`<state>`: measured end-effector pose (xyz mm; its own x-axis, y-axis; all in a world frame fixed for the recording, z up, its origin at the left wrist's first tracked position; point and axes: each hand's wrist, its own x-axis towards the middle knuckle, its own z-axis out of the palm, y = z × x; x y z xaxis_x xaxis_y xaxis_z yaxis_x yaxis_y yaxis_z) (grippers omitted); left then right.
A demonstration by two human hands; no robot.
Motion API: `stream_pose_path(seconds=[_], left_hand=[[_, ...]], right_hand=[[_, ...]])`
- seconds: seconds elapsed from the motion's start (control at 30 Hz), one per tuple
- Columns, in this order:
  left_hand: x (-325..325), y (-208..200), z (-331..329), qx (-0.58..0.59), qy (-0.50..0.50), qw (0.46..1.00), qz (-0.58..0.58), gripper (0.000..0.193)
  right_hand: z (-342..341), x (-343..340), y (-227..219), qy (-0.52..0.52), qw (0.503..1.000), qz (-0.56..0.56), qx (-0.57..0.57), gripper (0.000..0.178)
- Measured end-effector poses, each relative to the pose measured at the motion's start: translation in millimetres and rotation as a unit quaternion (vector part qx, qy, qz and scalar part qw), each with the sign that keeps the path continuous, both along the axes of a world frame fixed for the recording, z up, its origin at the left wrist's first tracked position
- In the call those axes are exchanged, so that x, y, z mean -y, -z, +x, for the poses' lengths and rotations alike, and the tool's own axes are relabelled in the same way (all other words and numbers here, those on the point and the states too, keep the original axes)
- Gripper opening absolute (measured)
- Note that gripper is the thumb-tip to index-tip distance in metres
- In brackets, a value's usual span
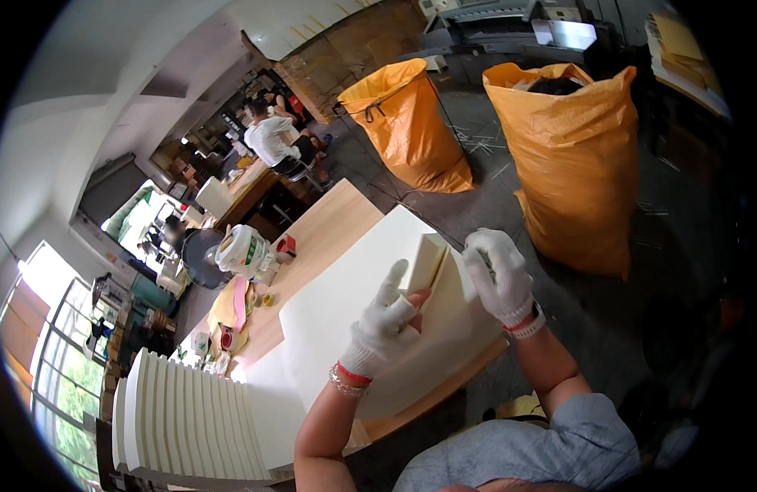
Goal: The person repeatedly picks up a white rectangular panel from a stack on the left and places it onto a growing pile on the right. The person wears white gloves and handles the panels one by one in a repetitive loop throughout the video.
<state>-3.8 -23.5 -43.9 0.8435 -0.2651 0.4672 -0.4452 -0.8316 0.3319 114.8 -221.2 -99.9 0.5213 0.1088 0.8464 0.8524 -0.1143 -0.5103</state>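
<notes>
Both my hands wear white knit gloves. My left hand (384, 319) and my right hand (499, 275) grip a cream cardboard piece (438, 264) between them, folded up into a box-like shape, with the fingers pressed on its sides. It is held just above a large flat cream sheet (346, 303) lying on the wooden table (329, 225). The far side of the folded piece is hidden behind my right hand.
A row of folded cream boxes (186, 410) stands at the lower left. A white jug (243, 250), tape and small items sit at the table's far end by a fan (200, 256). Two orange sacks (407, 123) (575, 156) stand on the floor. People sit at a far table (272, 139).
</notes>
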Motion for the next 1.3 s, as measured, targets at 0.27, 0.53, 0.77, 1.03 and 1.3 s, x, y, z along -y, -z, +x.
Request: stream_pose_path(seconds=[0.27, 0.53, 0.77, 1.03, 1.3], left_hand=[[16.0, 18.1, -5.4, 0.18, -0.044, 0.958, 0.22, 0.056], [-35.2, -35.9, -29.9, -0.088, -0.193, 0.977, -0.016, 0.08], [-129.0, -82.5, -153.8, 0.38, -0.285, 0.856, -0.204, 0.055], [-186.9, -51.7, -203.9, 0.501, -0.112, 0.686, -0.516, 0.054], [-268.8, -33.0, -224.9, 0.514, -0.089, 0.622, -0.584, 0.044]], right_hand=[[-40.1, 5.6, -2.8, -0.083, 0.946, -0.312, 0.013, 0.028], [-38.0, -15.4, -6.5, -0.082, 0.964, -0.25, 0.038, 0.033], [-62.7, -40.3, -8.0, -0.002, 0.953, -0.279, 0.12, 0.032], [-183.0, -171.8, -18.9, -0.295, 0.865, -0.341, 0.219, 0.03], [-191.6, -176.1, -21.2, -0.269, 0.873, -0.325, 0.243, 0.031]])
